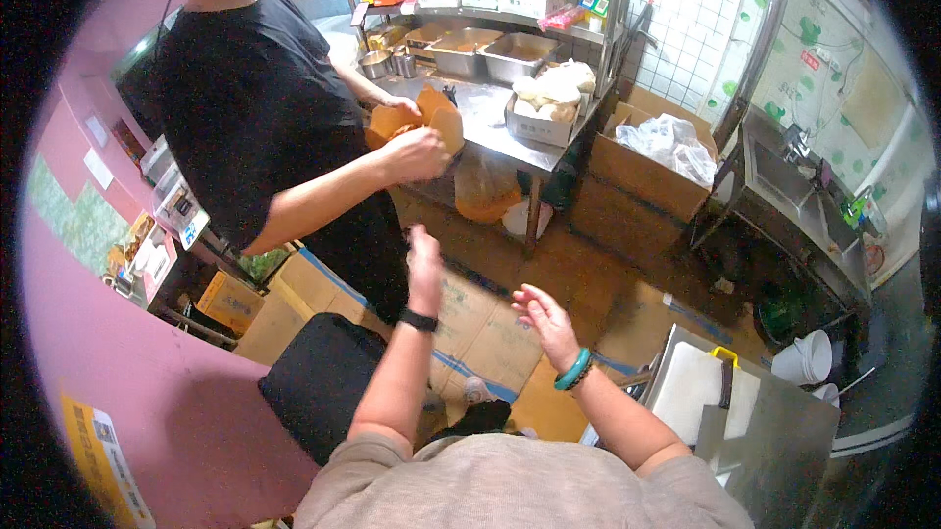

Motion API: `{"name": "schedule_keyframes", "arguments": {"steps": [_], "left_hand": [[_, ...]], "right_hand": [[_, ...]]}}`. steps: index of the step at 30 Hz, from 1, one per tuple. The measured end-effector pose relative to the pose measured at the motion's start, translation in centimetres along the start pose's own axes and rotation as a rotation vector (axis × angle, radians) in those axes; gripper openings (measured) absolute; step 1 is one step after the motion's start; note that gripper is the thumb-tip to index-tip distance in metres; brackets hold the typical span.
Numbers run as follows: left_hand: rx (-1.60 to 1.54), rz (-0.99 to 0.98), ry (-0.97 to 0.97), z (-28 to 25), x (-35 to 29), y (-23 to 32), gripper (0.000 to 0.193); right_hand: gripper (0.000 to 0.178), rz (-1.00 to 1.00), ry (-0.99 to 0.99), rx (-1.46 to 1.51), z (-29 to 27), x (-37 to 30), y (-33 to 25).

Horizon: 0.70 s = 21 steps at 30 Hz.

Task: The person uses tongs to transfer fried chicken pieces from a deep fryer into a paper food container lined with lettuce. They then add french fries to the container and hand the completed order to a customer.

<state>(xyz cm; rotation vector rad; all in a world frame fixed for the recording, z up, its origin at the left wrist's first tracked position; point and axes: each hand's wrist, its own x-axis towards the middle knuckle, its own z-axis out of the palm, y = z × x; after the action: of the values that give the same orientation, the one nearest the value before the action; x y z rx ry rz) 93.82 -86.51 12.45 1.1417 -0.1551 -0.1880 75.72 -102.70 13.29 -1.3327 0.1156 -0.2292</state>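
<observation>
My left hand (pixel 424 269) is raised in front of me with its fingers stretched out and nothing in it; a black band is on the wrist. To its right my right hand (pixel 549 326) is also empty, its fingers loosely bent and apart, with a green bangle on the wrist. The two hands are apart from each other over the cardboard-covered floor. Just beyond my left hand, a co-worker in a black shirt (pixel 260 88) holds an open brown paper takeout box (pixel 441 117) with both hands. Neither of my hands touches it.
A steel table (pixel 490 129) ahead carries metal food pans (pixel 461 50) and a carton of white pouches (pixel 544 102). Right of it stand a large cardboard box (pixel 637 186) and a steel sink (pixel 784 186). A steel counter (pixel 784 421) is near my right; a black chair (pixel 323 382) is at left.
</observation>
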Motion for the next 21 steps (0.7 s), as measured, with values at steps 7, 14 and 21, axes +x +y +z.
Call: {"name": "schedule_keyframes", "arguments": {"steps": [7, 14, 21], "left_hand": [[0.71, 0.386, -0.389, 6.1, -5.6, -4.0, 0.046], [0.674, 0.22, -0.4, -0.2, -1.1, -5.4, 0.038], [0.86, 0.415, -0.433, -3.9, 1.0, -6.9, 0.028]], "right_hand": [[0.03, 0.571, 0.025, 0.543, 3.2, 3.7, 3.3], [0.045, 0.763, -0.228, 0.335, 5.1, 8.4, 4.4], [0.035, 0.739, -0.283, 0.213, 5.0, 10.2, 6.8]]}}
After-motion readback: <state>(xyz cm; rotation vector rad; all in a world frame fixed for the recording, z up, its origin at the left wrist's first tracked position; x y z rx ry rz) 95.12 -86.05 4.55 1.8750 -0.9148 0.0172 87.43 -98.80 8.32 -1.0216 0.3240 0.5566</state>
